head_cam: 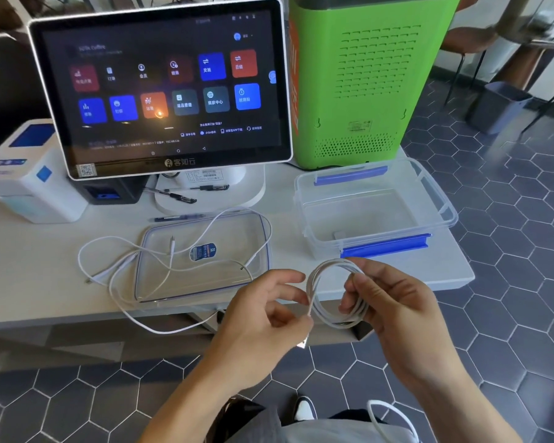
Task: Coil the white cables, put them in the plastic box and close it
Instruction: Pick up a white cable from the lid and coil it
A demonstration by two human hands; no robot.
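I hold a coiled white cable (pixel 336 294) between my 2 hands, in the air just off the near edge of the bench (pixel 45 282). My right hand (pixel 394 302) has its fingers curled through the loops on the coil's right side and grips them. My left hand (pixel 269 311) pinches the cable's loose end against the coil's left side between thumb and fingertips.

Beyond my right hand, near the bench's right end, the plastic box (pixel 375 206) stands open, clear-walled with blue clips on its far and near rims. I cannot make out any cable inside it.

Beyond my left hand the clear lid (pixel 202 260) lies flat on the bench, a blue label at its middle. More loose white cable (pixel 109 247) sprawls over the lid and the bench to the left of it, and 1 loop of it hangs off the near edge, below and to the left of my left hand.

Further back stand a touchscreen (pixel 160 87) on a white stand, a white printer (pixel 26 174) off to the left, and a green machine (pixel 371 78) behind the box. 3 pens (pixel 173 196) lie at the foot of the screen. Another bit of white cable (pixel 394 417) curves over my lap, below my right wrist.
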